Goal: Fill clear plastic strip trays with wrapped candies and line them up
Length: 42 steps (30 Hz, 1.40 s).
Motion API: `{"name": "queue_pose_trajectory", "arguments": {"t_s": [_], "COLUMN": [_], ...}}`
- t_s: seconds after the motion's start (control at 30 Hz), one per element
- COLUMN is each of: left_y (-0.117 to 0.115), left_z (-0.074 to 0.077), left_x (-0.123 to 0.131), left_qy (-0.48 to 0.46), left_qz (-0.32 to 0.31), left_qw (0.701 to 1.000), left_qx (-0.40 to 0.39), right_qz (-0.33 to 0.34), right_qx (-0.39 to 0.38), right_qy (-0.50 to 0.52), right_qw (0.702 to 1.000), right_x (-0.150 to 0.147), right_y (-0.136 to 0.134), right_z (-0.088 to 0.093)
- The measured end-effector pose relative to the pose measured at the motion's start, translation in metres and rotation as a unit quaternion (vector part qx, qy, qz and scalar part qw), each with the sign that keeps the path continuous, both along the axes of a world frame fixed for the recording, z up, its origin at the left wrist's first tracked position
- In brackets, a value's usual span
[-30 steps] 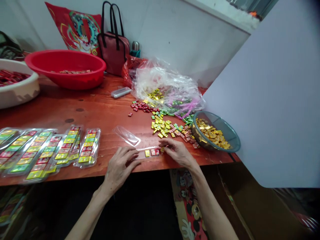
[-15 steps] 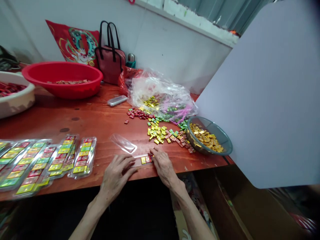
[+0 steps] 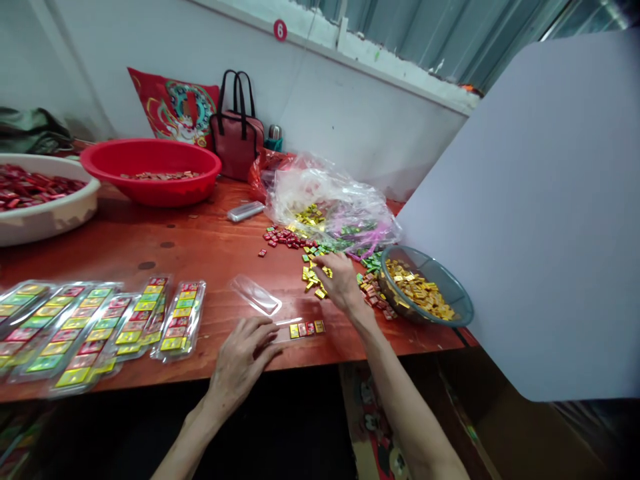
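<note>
My left hand (image 3: 246, 352) holds the left end of a narrow clear plastic tray (image 3: 284, 335) near the table's front edge, thumb and fingers at its sides. A short row of small foil-wrapped pieces (image 3: 303, 329), yellow, pink and dark red, lies in the tray, with a gold one at the right end. My right hand (image 3: 341, 280) is over a loose pile of small yellow foil pieces (image 3: 311, 279), its thumb and fingertips slightly apart. Behind the tray lies an empty clear plastic cover (image 3: 256, 295).
Several filled clear packs (image 3: 181, 320) lie at left. A red basin (image 3: 150, 193) and a white basin (image 3: 50, 217) stand behind them. Clear plastic bags (image 3: 325, 190) and red pieces (image 3: 285, 238) lie ahead. A grey bowl of gold pieces (image 3: 420, 290) stands at right, beside a large pale panel (image 3: 525, 220).
My right hand has left the tray's row and moved up and right to the yellow pile. A gold piece now shows at the row's right end. My left hand stays on the tray.
</note>
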<state>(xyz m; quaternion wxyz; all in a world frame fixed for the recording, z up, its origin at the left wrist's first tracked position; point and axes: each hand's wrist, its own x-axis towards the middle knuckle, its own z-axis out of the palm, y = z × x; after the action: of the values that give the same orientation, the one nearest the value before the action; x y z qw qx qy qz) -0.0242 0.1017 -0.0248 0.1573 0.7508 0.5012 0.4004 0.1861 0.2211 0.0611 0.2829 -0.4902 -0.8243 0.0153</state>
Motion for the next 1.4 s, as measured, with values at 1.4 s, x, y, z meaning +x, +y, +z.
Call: {"name": "queue_pose_trajectory", "arguments": {"t_s": [1.4], "left_y": [0.0], "left_z": [0.0], "left_x": [0.001], "left_qy": [0.007], "left_qz": [-0.004], "left_qw": [1.0], "left_qx": [0.007], "right_qz": [0.086], "right_qx": [-0.389], "right_qy": [0.49], "right_qw": [0.776], "right_x": [0.014], "right_y": [-0.016], "right_z": [-0.02]}}
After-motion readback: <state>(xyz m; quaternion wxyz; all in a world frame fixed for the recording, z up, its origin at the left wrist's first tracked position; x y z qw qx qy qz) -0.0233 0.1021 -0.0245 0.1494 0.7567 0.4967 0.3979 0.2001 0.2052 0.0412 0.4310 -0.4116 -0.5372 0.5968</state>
